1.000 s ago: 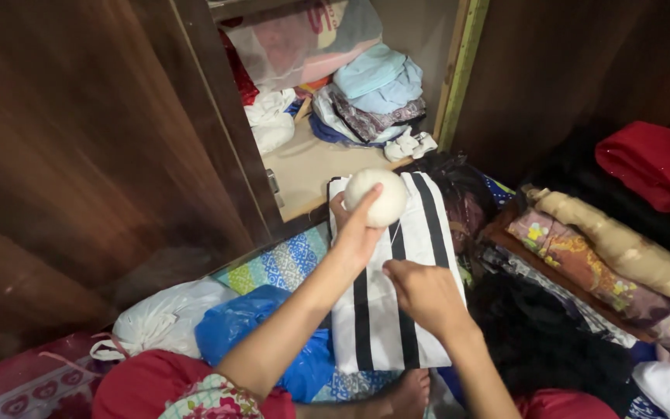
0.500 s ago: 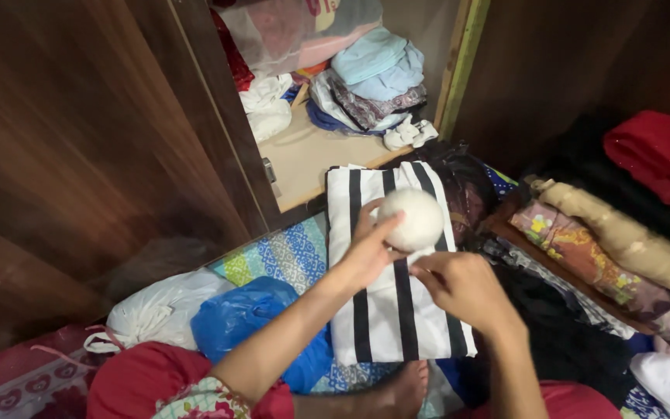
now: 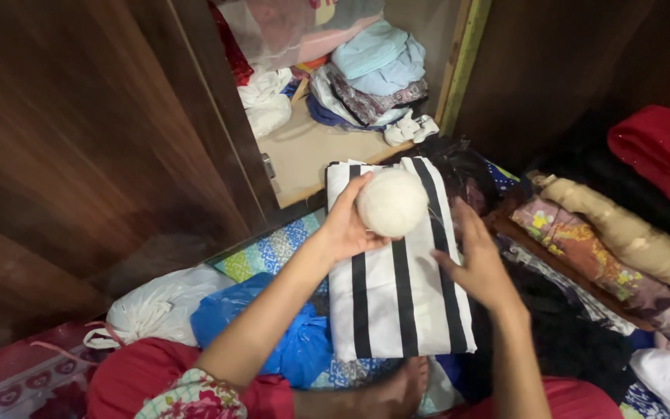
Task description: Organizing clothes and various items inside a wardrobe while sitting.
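Landmark: striped folded cloth (image 3: 397, 287). Beyond it, bare cupboard shelf (image 3: 312, 159) open to reach; clothes pile (image 3: 374, 74) blocks shelf's rear. Left of cloth: cupboard door (image 3: 94, 132), blue bag (image 3: 273, 334), white bag (image 3: 157, 306) crowd floor. Right of cloth: fabric rolls (image 3: 622, 240) and dark clothing fill the ground.

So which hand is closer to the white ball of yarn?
Left. The left hand holds the white ball of yarn from its left side, while the right hand is open just to its right, not touching the ball itself.
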